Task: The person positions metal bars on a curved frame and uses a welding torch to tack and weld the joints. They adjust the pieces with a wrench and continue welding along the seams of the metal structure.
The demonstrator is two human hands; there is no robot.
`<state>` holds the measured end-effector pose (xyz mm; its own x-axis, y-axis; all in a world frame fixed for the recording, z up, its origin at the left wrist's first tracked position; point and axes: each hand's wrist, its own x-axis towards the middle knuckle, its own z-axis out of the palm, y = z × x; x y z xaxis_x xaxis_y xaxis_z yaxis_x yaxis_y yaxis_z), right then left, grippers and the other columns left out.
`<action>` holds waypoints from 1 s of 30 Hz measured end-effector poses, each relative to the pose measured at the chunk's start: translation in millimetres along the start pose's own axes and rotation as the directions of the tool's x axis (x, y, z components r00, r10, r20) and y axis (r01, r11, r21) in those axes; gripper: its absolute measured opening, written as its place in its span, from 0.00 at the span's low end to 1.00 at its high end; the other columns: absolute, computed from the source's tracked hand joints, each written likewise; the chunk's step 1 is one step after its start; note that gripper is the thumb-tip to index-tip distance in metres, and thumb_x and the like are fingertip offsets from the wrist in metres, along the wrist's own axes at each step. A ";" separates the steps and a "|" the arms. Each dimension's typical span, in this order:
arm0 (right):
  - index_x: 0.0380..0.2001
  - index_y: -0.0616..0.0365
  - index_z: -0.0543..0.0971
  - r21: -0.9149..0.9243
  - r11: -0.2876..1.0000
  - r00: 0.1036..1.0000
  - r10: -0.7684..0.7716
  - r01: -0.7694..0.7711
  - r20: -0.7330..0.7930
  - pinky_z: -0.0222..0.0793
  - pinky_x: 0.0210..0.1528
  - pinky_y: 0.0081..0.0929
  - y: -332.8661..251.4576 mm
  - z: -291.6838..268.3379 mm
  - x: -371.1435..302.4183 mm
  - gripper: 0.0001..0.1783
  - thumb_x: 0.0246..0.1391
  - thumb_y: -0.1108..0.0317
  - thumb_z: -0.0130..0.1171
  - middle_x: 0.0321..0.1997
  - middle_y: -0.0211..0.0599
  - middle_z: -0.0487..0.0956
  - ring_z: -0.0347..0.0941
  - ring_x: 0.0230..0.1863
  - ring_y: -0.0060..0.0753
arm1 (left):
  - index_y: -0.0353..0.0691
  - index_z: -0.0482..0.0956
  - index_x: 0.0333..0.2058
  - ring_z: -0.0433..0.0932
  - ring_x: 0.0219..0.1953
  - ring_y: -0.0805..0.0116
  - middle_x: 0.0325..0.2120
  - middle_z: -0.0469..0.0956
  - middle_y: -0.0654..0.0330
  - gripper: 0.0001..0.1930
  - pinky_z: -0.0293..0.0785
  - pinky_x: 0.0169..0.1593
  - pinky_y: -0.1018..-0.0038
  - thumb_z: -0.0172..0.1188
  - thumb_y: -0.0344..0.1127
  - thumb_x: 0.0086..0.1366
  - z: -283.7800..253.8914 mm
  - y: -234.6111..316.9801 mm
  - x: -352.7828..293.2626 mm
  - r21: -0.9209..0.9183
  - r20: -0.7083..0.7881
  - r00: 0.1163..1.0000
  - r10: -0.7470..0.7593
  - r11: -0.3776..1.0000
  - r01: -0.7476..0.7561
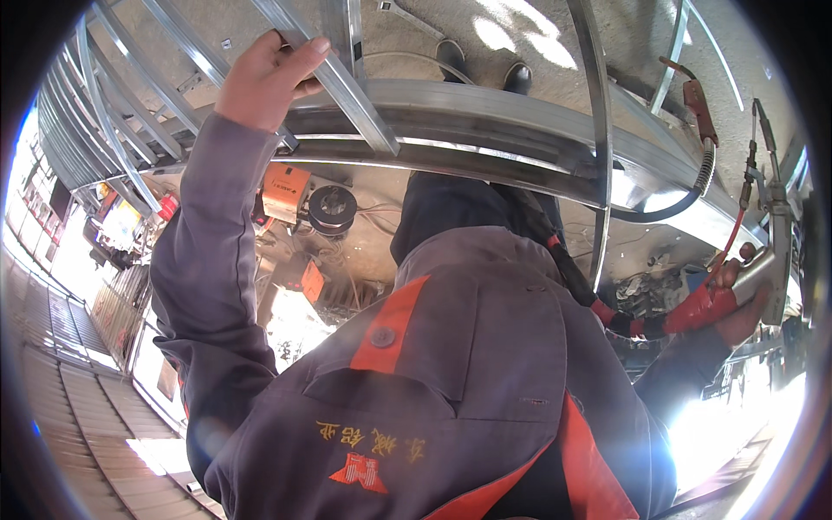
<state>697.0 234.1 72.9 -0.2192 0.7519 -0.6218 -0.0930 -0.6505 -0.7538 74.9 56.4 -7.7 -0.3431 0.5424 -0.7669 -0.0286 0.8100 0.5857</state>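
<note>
My left hand [263, 80] is closed around a square metal tube [351, 102], one of several crosspieces of a long silvery frame lying across in front of me. The thumb lies over the tube's top face. Far to the right, my right hand [747, 319] is closed on a silver metal tool [774, 251]; its exact kind is unclear. Beside that hand is a red covering or grip [693, 312], joined to a red and black hose [574, 276]. A welding torch with a red handle [698, 107] and black cable rests near the frame's right part.
An orange box [285, 191] and a dark wire reel [332, 209] sit on the floor beneath the frame's near side. Two dark shoes [517, 79] show beyond the frame. An upright curved bar [600, 130] crosses the right half. Cables lie on the ground.
</note>
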 end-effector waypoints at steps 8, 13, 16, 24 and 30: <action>0.63 0.68 0.60 -0.108 0.993 0.981 0.017 -0.038 -0.193 0.72 0.45 0.28 -86.9 -1.9 -48.8 0.38 0.70 0.43 0.52 0.40 0.43 0.76 0.72 0.38 0.32 | 0.28 0.76 0.48 0.81 0.50 0.63 0.44 0.79 0.55 0.24 0.81 0.58 0.61 0.66 0.48 0.70 -7.3 -7.8 8.7 0.013 0.091 0.995 0.051 0.999 -0.053; 0.60 0.70 0.64 -0.311 0.950 0.955 -0.061 -0.034 -0.292 0.73 0.42 0.26 -155.9 55.3 -63.3 0.37 0.66 0.45 0.56 0.39 0.44 0.77 0.73 0.36 0.31 | 0.28 0.75 0.46 0.81 0.49 0.64 0.44 0.78 0.54 0.27 0.82 0.58 0.63 0.68 0.51 0.68 -15.0 -16.7 19.8 0.091 0.068 0.997 0.028 0.995 -0.034; 0.59 0.71 0.68 -0.548 0.833 0.997 0.064 -0.080 -0.048 0.74 0.40 0.26 -149.8 120.1 -57.1 0.36 0.64 0.47 0.57 0.41 0.47 0.78 0.75 0.34 0.32 | 0.28 0.75 0.46 0.82 0.48 0.64 0.44 0.79 0.54 0.27 0.82 0.58 0.63 0.68 0.52 0.68 -16.0 -19.2 22.5 0.093 0.070 0.997 0.030 0.995 -0.037; 0.57 0.72 0.75 -0.800 0.600 0.819 0.464 -0.009 0.339 0.77 0.35 0.28 -82.5 274.9 -4.7 0.31 0.60 0.56 0.61 0.44 0.50 0.82 0.80 0.32 0.33 | 0.31 0.78 0.46 0.82 0.46 0.66 0.41 0.81 0.56 0.23 0.81 0.53 0.67 0.67 0.50 0.69 -10.8 -18.7 26.1 0.014 0.094 0.994 0.049 0.999 -0.050; 0.59 0.69 0.75 -0.817 0.560 0.684 0.649 -0.134 0.333 0.78 0.37 0.32 -35.9 310.2 33.8 0.28 0.62 0.62 0.67 0.44 0.48 0.84 0.80 0.33 0.34 | 0.34 0.80 0.43 0.80 0.31 0.71 0.30 0.80 0.61 0.13 0.80 0.36 0.70 0.67 0.39 0.69 0.0 -20.0 27.6 -0.042 0.082 0.991 0.109 0.993 -0.106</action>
<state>391.7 249.5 144.9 -0.5338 0.0565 -0.8437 0.7710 -0.3774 -0.5130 66.0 55.2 -40.5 -0.2658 0.6442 -0.7172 -0.0318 0.7377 0.6744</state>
